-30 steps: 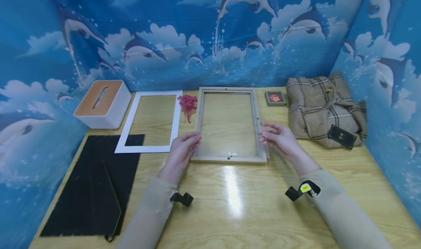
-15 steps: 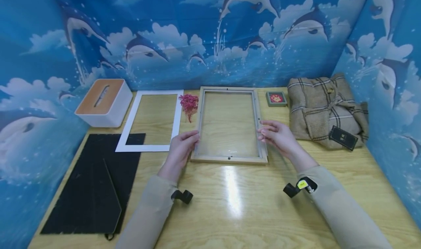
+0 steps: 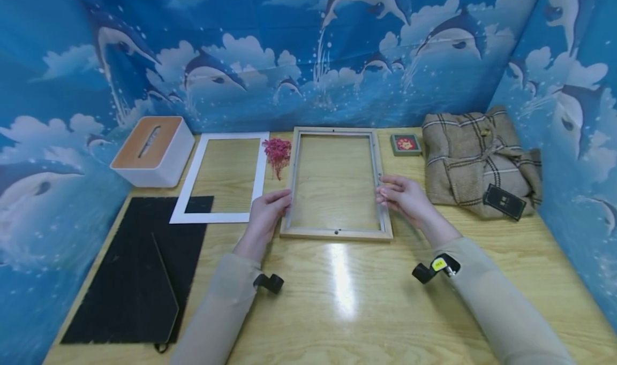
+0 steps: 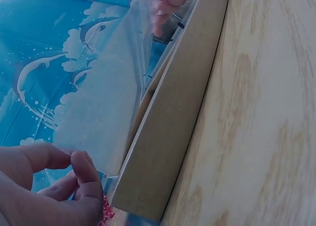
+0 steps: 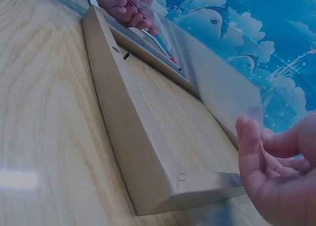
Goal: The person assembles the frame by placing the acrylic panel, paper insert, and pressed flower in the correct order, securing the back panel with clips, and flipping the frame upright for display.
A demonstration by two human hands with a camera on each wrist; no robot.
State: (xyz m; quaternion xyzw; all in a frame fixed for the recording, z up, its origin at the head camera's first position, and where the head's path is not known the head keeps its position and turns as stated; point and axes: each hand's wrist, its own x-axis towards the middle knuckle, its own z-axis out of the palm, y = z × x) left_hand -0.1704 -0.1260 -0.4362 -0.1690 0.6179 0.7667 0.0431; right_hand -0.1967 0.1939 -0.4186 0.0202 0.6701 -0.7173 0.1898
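Note:
A light wooden photo frame (image 3: 337, 235) lies flat on the table, its middle showing the wood below. My left hand (image 3: 262, 215) is at its left side and my right hand (image 3: 405, 196) at its right side. Between them they hold a clear plastic sheet (image 4: 101, 105), hard to make out in the head view. The left wrist view shows thumb and finger pinching a near corner, with the sheet tilted up over the frame's edge. On the other side, the clear sheet (image 5: 217, 80) is pinched by the right hand (image 5: 281, 162), above the frame's rail.
Left of the frame are a white mat border (image 3: 193, 218), dried pink flowers (image 3: 277, 153), a black backing board (image 3: 120, 279) with a stand and a tissue box (image 3: 154, 153). To the right sit a small green box (image 3: 405, 145) and a folded plaid cloth (image 3: 472, 161) bearing a black tag (image 3: 503, 202).
Both hands keep their pinch on the clear plastic sheet. My right hand has shifted slightly left and up. The glints on the sheet near the frame's front rail have faded.

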